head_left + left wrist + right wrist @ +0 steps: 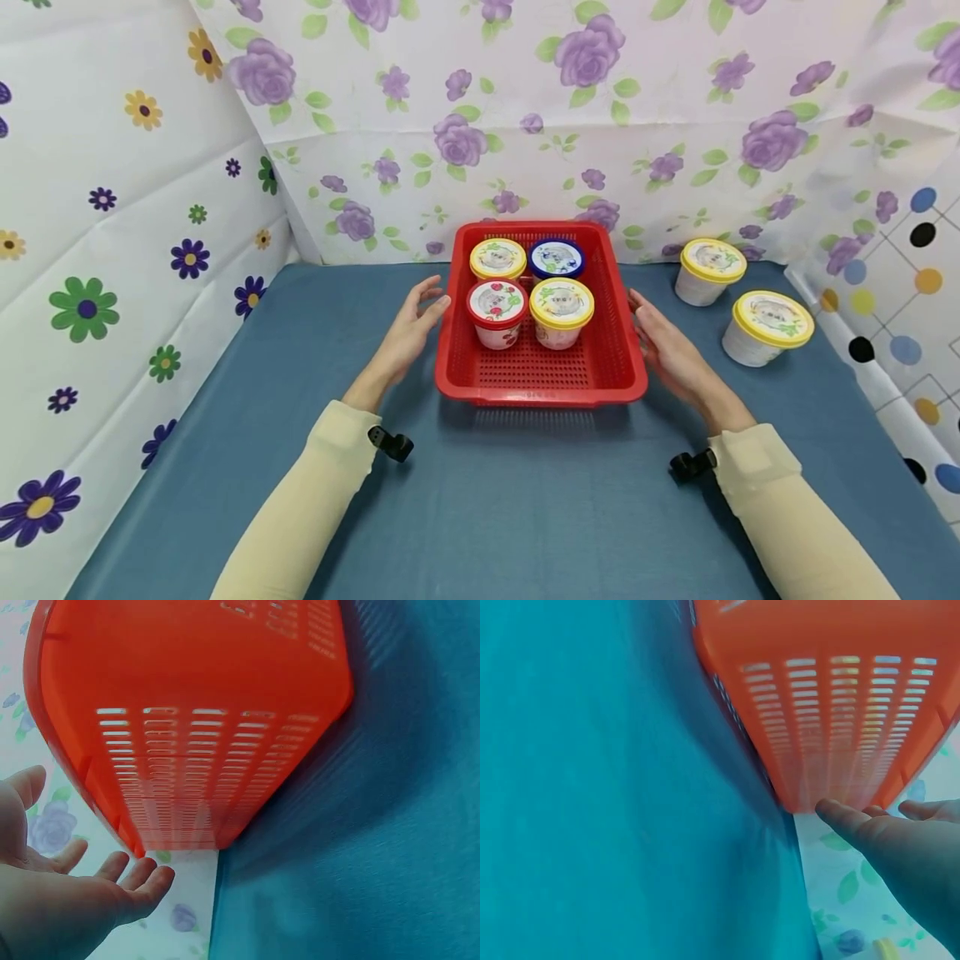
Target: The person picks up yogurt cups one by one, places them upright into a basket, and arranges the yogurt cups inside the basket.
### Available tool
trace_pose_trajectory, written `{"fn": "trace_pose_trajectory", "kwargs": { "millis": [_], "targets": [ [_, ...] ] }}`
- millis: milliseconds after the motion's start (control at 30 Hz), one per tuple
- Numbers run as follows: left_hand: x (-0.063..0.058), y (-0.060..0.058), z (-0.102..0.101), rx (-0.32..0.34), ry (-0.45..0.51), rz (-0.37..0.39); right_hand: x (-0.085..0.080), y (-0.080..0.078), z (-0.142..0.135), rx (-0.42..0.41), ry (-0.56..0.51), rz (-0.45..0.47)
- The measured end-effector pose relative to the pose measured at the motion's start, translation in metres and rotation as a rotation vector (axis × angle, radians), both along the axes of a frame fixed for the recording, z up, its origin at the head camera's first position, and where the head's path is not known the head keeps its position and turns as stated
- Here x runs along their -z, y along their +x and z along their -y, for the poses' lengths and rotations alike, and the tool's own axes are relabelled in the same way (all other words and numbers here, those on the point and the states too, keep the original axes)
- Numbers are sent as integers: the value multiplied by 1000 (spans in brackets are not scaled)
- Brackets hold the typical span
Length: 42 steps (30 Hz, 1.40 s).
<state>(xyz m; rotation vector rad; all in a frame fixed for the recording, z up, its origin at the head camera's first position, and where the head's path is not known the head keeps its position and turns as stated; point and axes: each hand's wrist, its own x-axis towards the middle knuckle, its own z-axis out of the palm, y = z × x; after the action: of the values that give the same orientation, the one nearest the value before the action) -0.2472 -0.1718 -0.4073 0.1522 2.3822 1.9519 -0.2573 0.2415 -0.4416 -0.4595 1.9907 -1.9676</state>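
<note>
A red perforated plastic basket [540,379] stands on the table with several lidded paper tubs in it. In its front row are a red-lidded tub [497,304] and a yellow-lidded tub [561,307]. Behind them sit another yellow-lidded tub [497,258] and a blue-lidded tub [557,258]. My left hand [401,337] is beside the basket's left wall, fingers loosely extended, holding nothing. On the opposite side, my right hand [671,354] has its fingers stretched along the right wall. Whether either hand touches the basket I cannot tell.
Two yellow-lidded tubs stand on the blue tablecloth [525,517] to the right: one farther back [711,267] and a nearer tub [768,325]. Flowered sheeting [517,108] rises behind the table and along the left side; dotted sheeting [907,333] borders the right.
</note>
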Motion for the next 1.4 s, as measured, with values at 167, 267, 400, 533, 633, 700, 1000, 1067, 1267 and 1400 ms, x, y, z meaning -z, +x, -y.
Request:
{"fn": "trace_pose_trajectory", "kwargs": {
  "millis": [167, 267, 400, 533, 633, 700, 1000, 1067, 1267, 1400],
  "targets": [
    [5, 5, -3, -7, 59, 34, -8, -3, -5, 28, 104, -16],
    [9, 8, -3, -8, 73, 43, -13, -6, -10, 34, 141, -36],
    [11, 11, -2, -21, 79, 53, -19, -10, -15, 37, 172, -55],
    [14, 13, -2, -30, 98, 74, -25, -14, -21, 42, 185, -65],
    [17, 14, -2, -31, 127, 88, -31, -16, -26, 55, 206, -75],
    [19, 15, -1, -26, 143, 100, -36, -17, -30, 63, 236, -84],
    [23, 19, -3, 28, 226, 123, -63, -18, -50, 108, 459, -196],
    [23, 19, -4, 41, 250, 126, -68, -19, -56, 117, 498, -231],
    [26, 16, -5, 54, 277, 130, -76, -23, -72, 124, 588, -307],
    [28, 14, -4, 49, 279, 126, -79, -22, -85, 125, 641, -317]
  ]
}}
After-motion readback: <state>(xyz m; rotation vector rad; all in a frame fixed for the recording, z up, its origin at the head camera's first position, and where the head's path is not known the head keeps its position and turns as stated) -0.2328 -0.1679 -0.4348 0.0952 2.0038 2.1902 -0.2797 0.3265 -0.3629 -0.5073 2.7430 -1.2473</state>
